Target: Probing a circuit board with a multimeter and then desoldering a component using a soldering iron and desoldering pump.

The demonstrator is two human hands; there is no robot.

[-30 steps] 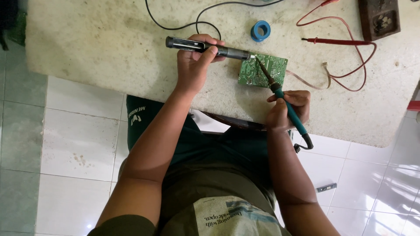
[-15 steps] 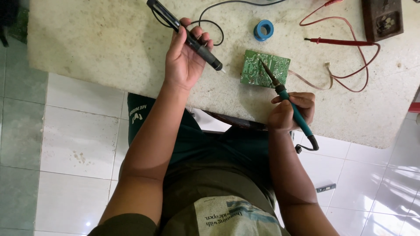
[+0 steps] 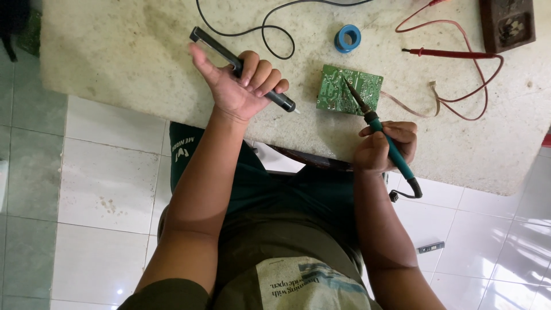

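Observation:
A green circuit board lies flat on the pale stone table. My right hand grips a teal-handled soldering iron, its metal tip resting on the board's upper middle. My left hand is raised palm-up over the table, left of the board, holding a black pen-shaped desoldering pump that points down-right toward the board without touching it.
A blue roll of tape sits behind the board. A red probe with red leads curls at the right near a dark brown meter. A black cable loops at the back. White floor tiles lie below the table edge.
My left hand has pulled the black pump off the board, swung it leftward and turned palm-up. My right hand keeps the iron's tip on the board.

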